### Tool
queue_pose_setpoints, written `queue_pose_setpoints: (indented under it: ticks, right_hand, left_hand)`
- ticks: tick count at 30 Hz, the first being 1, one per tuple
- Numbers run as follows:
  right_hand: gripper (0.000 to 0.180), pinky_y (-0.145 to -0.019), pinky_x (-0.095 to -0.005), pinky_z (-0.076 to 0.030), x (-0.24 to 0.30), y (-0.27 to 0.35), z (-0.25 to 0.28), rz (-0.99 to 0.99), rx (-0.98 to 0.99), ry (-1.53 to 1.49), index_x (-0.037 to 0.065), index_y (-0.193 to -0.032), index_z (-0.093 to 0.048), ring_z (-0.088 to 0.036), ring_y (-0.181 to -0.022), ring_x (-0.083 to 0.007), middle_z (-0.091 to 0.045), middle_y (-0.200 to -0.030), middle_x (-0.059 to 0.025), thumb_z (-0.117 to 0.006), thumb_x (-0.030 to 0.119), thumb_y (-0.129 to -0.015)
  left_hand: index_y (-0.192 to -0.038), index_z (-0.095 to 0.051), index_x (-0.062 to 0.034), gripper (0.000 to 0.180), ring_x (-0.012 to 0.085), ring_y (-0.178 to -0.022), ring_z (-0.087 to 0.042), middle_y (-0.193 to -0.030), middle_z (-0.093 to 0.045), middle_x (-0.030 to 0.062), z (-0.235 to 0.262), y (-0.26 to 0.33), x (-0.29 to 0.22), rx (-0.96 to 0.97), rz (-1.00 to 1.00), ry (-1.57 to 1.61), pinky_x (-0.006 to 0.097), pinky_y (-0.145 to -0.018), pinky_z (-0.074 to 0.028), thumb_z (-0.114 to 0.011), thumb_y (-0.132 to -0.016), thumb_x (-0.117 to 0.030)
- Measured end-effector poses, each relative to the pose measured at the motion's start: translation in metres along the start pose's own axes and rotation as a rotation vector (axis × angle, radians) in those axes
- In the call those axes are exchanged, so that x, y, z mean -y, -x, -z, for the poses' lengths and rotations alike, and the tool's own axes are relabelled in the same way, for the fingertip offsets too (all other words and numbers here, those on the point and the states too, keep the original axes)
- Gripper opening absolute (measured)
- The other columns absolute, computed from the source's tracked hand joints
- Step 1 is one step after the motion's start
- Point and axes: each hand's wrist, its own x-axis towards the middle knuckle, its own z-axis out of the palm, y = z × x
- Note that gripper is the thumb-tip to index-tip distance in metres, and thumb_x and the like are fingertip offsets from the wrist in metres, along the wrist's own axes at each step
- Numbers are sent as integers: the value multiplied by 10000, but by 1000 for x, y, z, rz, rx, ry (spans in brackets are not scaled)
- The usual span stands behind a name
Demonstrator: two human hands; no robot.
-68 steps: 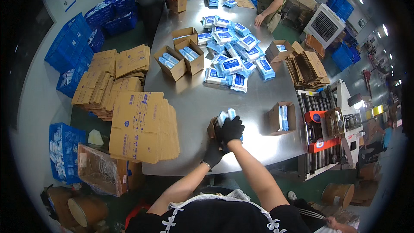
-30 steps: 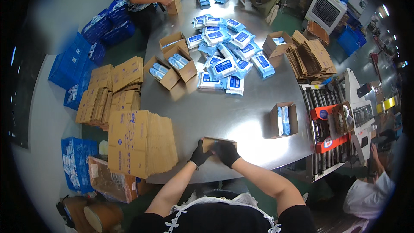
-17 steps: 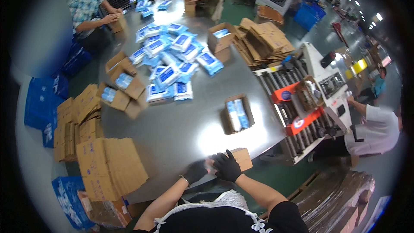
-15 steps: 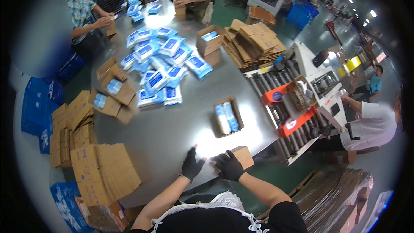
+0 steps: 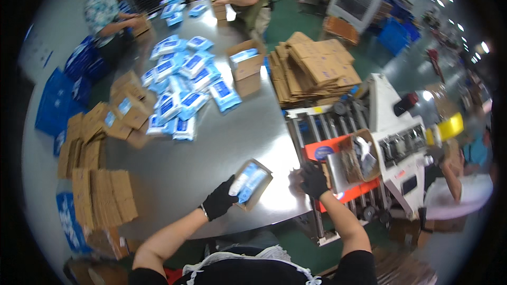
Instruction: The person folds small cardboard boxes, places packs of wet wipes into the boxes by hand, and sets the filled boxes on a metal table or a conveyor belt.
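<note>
My left hand (image 5: 219, 200), in a black glove, holds the left side of an open cardboard box (image 5: 262, 190) near the table's front edge. Upright inside that box are blue-and-white soft packs (image 5: 248, 182), which look like wet wipes. At the table's right edge, my black-gloved right hand (image 5: 315, 180) is beside the roller conveyor (image 5: 364, 200). A brown carton edge (image 5: 327, 175) shows just past it, mostly hidden by the hand. Motion blurs the right fingers, and their grip is unclear. A heap of the same packs (image 5: 182, 82) lies farther up the table.
Filled open cartons (image 5: 127, 113) stand at left, above stacked flat cartons (image 5: 103, 198). Another open carton (image 5: 246, 71) is by the right edge, near a flattened-carton pile (image 5: 317, 68). A white machine (image 5: 398, 142) with a carton (image 5: 360, 155) spans the conveyor. Two people work across the table, another at right.
My right hand has moved right to the conveyor from the closed box at the front edge. My left hand has taken hold of the open box. The whole view has shifted.
</note>
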Motion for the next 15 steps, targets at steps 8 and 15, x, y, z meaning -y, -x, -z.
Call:
queue_pose_setpoints:
  ticks: [8,15]
  right_hand:
    - [477,-781,-417,-518,114,-59,-9,402,429,-541,53,-972,-631,-626,-866,-332,-610,-928,-137,-777,432,-723]
    - [418,-697,-404,-518,117,-109,-16,-72,392,-726,44,-970,-575,-650,-843,-342,-649,-845,-156,-724,396,-802]
  left_hand:
    - [-1296,-515,-199,650,302,-955,-610,-1053,-577,154,25,-71,-13,621,-211,-761,438,-801,-508,-768,-704,-286]
    - [-1508,-234,-173,934,319,-1123,-578,-1339,-509,163,-17,-72,29,102,-166,-365,574,-1072,-296,-764,-749,-296]
